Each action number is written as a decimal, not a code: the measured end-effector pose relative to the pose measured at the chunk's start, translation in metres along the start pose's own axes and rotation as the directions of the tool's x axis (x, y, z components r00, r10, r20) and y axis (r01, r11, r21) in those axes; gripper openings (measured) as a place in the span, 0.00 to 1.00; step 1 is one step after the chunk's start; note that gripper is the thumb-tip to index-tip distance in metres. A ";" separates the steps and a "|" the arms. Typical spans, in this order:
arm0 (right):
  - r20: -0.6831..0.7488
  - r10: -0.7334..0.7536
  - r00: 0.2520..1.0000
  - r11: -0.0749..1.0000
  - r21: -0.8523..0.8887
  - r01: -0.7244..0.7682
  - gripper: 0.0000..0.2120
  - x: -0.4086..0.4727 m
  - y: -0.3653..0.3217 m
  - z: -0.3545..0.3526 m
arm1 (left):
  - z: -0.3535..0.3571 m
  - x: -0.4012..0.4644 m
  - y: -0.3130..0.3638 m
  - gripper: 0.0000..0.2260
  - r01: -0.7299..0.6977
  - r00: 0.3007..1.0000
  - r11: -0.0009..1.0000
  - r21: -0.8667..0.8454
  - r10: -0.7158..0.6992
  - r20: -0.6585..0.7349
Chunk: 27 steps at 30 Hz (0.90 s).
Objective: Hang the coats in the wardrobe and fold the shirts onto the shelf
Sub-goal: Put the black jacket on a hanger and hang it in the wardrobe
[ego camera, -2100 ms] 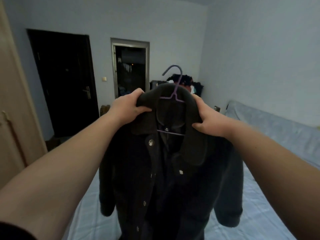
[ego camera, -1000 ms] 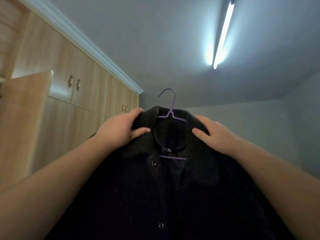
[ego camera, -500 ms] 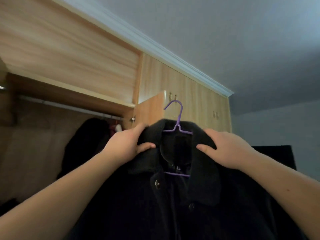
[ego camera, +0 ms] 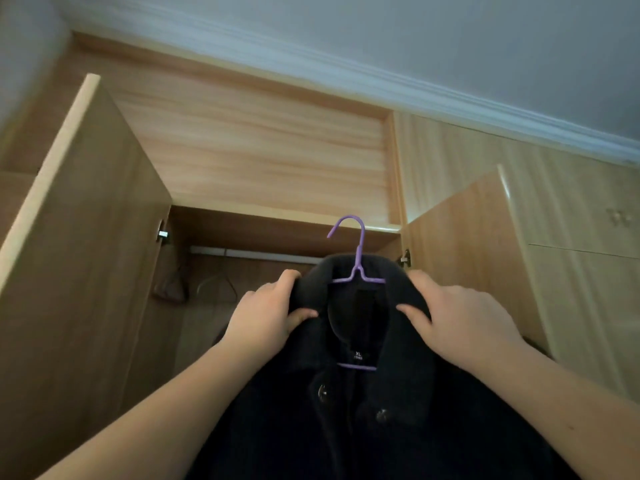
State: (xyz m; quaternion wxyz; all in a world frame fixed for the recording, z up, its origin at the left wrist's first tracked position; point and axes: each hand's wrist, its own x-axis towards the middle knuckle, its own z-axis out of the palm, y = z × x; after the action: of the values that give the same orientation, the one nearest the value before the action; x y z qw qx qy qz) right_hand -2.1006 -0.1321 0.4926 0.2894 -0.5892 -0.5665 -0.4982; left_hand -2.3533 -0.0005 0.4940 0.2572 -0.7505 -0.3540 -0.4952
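A dark fleece coat (ego camera: pixel 349 410) on a purple hanger (ego camera: pixel 356 258) fills the lower middle of the head view. My left hand (ego camera: pixel 266 317) grips the coat's left shoulder at the collar, thumb in front. My right hand (ego camera: pixel 457 317) grips the right shoulder the same way. The hanger's hook stands upright in front of the open wooden wardrobe (ego camera: pixel 277 168). The hook's tip sits a little above the pale rail (ego camera: pixel 249 254), which runs across inside the wardrobe behind the coat. The coat's lower part is out of view.
The left wardrobe door (ego camera: pixel 76 271) and the right door (ego camera: pixel 471 254) stand open on either side of my arms. An empty pale hanger (ego camera: pixel 216 285) and a brownish item (ego camera: pixel 169 285) hang on the rail at the left. Closed cupboards (ego camera: pixel 581 237) continue to the right.
My view has turned from the bed and ceiling to face the open wardrobe squarely. Both hands keep the same hold on the coat's shoulders, and the hook is now in front of the rail.
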 end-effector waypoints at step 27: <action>-0.066 0.041 0.997 0.962 0.274 -0.021 0.15 0.233 -0.068 0.371 | 0.218 0.111 -0.236 0.29 0.165 0.981 0.741 0.651 -0.054 -0.188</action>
State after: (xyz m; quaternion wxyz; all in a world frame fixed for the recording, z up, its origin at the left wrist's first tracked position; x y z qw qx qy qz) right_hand -2.1018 0.3052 0.5661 0.3953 -0.5345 -0.6099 -0.4314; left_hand -2.3876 0.3361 0.5230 0.5041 -0.5468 -0.5288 -0.4089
